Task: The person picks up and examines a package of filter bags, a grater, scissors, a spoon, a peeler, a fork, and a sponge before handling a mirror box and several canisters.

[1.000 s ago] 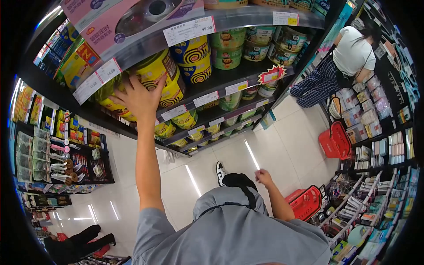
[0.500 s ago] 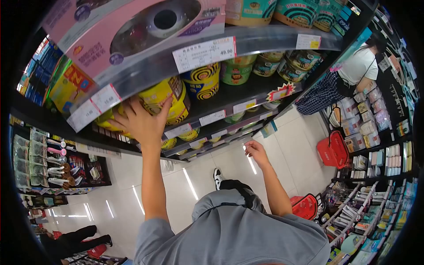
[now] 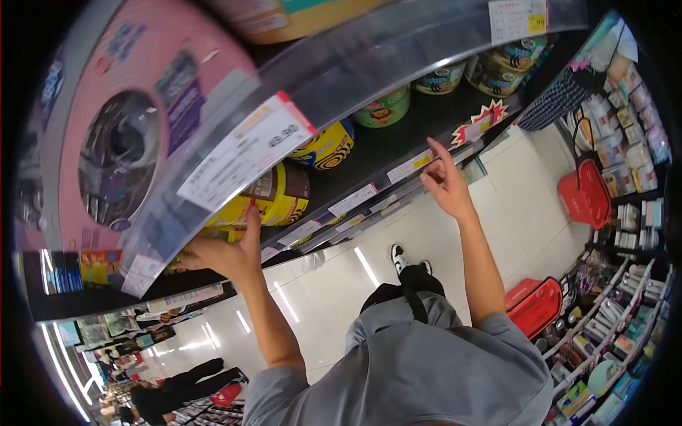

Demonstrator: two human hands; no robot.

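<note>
Hands at the coil shelf

Left hand [image 3: 224,252] reaches into the shelf [image 3: 398,135] and lies against a yellow tub [image 3: 273,199] with a black spiral print, thumb up along its side, fingers spread behind it; a full grasp is not shown, so I cannot tell if it grips. Right hand [image 3: 446,183] hangs loosely curled and empty before the shelf edge, near a price tag [image 3: 410,166]. More tubs stand further along: yellow-blue [image 3: 328,145], green [image 3: 383,108]. Pink box [image 3: 121,149] sits on the shelf above. Red basket [image 3: 536,305] stands on the floor at the right. Step, as judged: handling the front tub. Next move needs a firm wrap round it, clear of the shelf above.
</note>
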